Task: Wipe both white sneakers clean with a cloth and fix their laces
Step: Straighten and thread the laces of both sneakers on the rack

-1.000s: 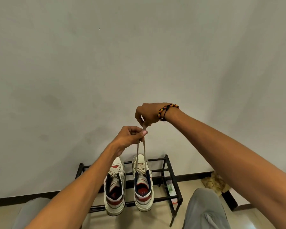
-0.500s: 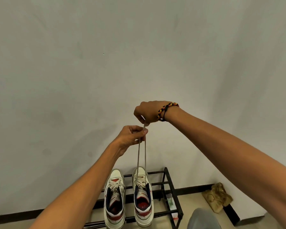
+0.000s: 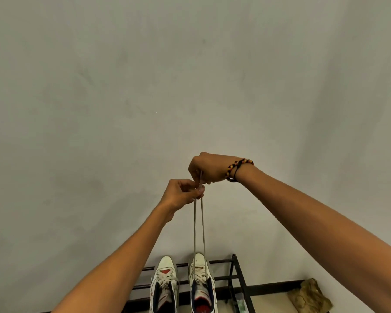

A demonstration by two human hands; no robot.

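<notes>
Laces (image 3: pixel 199 224) pinched, seemingly both hands.

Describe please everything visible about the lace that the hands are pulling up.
The lace is a thin, pale beige cord, seemingly fabric. Two strands rise taut and nearly parallel from the right sneaker on the black rack. The left hand pinches them together; the right hand, just above, holds the ends. Its tips are hidden.

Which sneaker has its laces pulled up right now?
The right sneaker, nearer the rack's end post: two lace strands rise taut from it to the left hand and right hand. The left sneaker keeps its laces down.
</notes>
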